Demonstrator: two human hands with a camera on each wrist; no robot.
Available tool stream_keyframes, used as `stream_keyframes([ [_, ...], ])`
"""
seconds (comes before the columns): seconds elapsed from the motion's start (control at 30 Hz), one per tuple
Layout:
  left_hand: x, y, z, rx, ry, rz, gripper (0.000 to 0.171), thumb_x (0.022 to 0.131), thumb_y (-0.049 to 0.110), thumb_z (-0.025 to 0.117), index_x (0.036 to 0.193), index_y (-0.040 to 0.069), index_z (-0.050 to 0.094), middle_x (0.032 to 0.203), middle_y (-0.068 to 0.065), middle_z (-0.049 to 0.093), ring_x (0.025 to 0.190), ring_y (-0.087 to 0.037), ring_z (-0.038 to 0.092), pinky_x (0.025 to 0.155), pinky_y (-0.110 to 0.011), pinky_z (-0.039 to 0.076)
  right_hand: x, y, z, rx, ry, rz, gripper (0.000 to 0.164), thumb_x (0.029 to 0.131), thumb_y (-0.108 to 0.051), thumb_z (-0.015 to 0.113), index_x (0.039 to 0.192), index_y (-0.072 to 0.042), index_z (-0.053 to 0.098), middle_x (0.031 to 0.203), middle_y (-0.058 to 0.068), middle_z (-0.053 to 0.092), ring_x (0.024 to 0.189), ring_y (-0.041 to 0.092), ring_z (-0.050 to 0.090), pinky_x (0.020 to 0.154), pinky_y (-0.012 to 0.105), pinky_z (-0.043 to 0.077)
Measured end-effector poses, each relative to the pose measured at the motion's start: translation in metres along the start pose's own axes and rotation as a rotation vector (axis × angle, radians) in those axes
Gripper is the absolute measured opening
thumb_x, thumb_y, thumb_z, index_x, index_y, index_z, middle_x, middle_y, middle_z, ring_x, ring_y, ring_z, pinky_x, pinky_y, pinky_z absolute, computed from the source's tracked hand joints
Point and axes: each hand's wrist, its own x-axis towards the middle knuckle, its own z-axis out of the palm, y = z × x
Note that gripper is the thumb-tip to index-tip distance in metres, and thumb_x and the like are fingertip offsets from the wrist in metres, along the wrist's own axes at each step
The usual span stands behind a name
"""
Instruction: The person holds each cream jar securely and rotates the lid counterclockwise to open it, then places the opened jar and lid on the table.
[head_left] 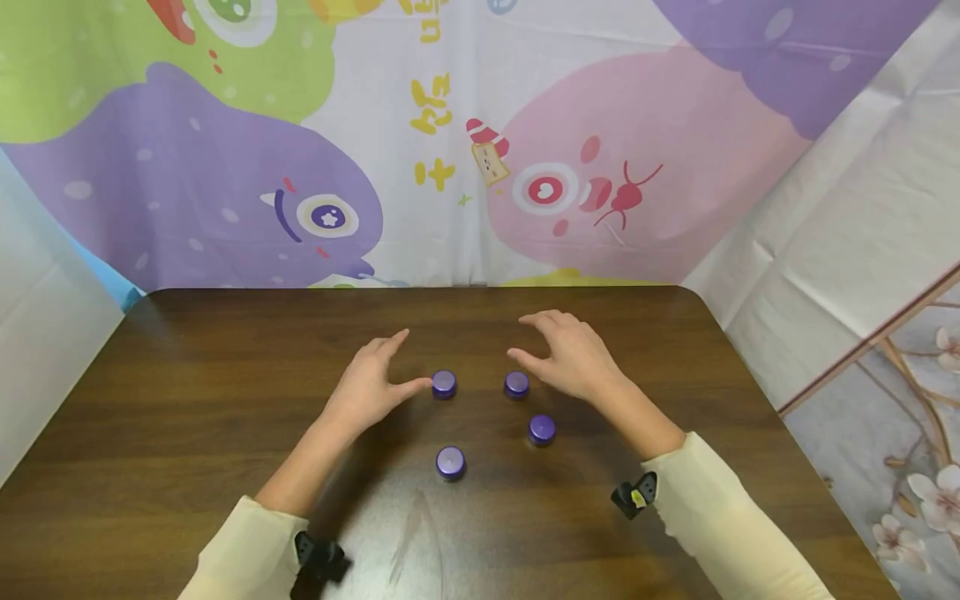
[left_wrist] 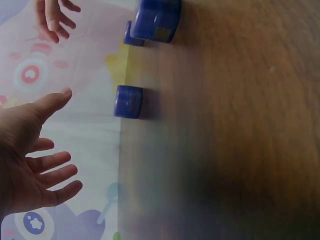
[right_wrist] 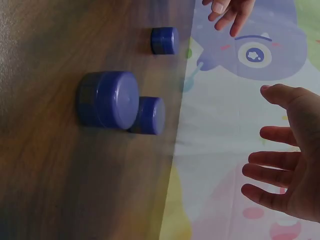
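Several small purple lidded jars stand upright on the brown table. In the head view, my left hand is spread beside the back left jar, its thumb tip right at that jar's edge. My right hand hovers just right of the back right jar, fingers extended and holding nothing. Nearer to me stand a jar on the right and a front left jar. Both wrist views show the left hand and the right hand with loosely spread, bare fingers.
The wooden table ends at a back edge against a hanging cloth printed with cartoon figures. A flowered panel stands on the right. Small black devices sit at the left cuff and the right cuff.
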Motion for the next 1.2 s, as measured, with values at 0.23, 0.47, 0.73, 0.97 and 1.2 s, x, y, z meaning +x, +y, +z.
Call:
stream_keyframes([
  [0.23, -0.001, 0.0, 0.01, -0.008, -0.008, 0.012, 0.08, 0.077, 0.036, 0.075, 0.14, 0.002, 0.04, 0.129, -0.024, 0.051, 0.122, -0.041, 0.046, 0.101, -0.052, 0.039, 0.001, -0.003, 0.011, 0.011, -0.022, -0.026, 0.053, 0.087, -0.048, 0.059, 0.124, -0.011, 0.058, 0.124, 0.008, 0.059, 0.117, 0.028, 0.053, 0.096, 0.047, 0.043],
  [0.47, 0.0, -0.002, 0.019, -0.027, -0.044, -0.011, 0.076, 0.078, 0.031, 0.075, 0.14, 0.003, 0.041, 0.131, -0.022, 0.05, 0.123, -0.04, 0.045, 0.101, -0.052, 0.039, 0.001, -0.01, 0.024, 0.007, -0.05, -0.04, 0.051, 0.087, -0.048, 0.058, 0.124, -0.012, 0.059, 0.125, 0.008, 0.059, 0.117, 0.028, 0.054, 0.095, 0.047, 0.044],
  [0.73, 0.001, -0.003, 0.03, -0.036, -0.042, -0.019, 0.073, 0.076, 0.026, 0.077, 0.136, 0.002, 0.045, 0.127, -0.02, 0.054, 0.119, -0.037, 0.05, 0.1, -0.049, 0.041, 0.003, -0.016, 0.039, 0.022, -0.049, -0.077, 0.047, 0.086, -0.046, 0.061, 0.12, -0.013, 0.061, 0.121, 0.007, 0.062, 0.112, 0.026, 0.057, 0.093, 0.047, 0.046],
  [0.97, 0.005, -0.002, 0.037, -0.043, -0.059, -0.045, 0.07, 0.077, 0.026, 0.076, 0.136, 0.003, 0.046, 0.127, -0.019, 0.054, 0.117, -0.036, 0.052, 0.098, -0.048, 0.043, 0.006, -0.024, 0.049, 0.028, -0.063, -0.089, 0.045, 0.085, -0.043, 0.064, 0.118, -0.013, 0.062, 0.119, 0.006, 0.063, 0.109, 0.026, 0.059, 0.092, 0.044, 0.048],
  [1.2, 0.005, -0.001, 0.042, -0.037, -0.077, -0.064, 0.068, 0.077, 0.025, 0.076, 0.133, 0.001, 0.048, 0.118, -0.018, 0.058, 0.103, -0.031, 0.058, 0.087, -0.043, 0.049, 0.009, -0.034, 0.061, 0.039, -0.106, -0.106, 0.044, 0.086, -0.04, 0.065, 0.119, -0.013, 0.062, 0.117, 0.005, 0.063, 0.107, 0.025, 0.06, 0.09, 0.043, 0.049],
])
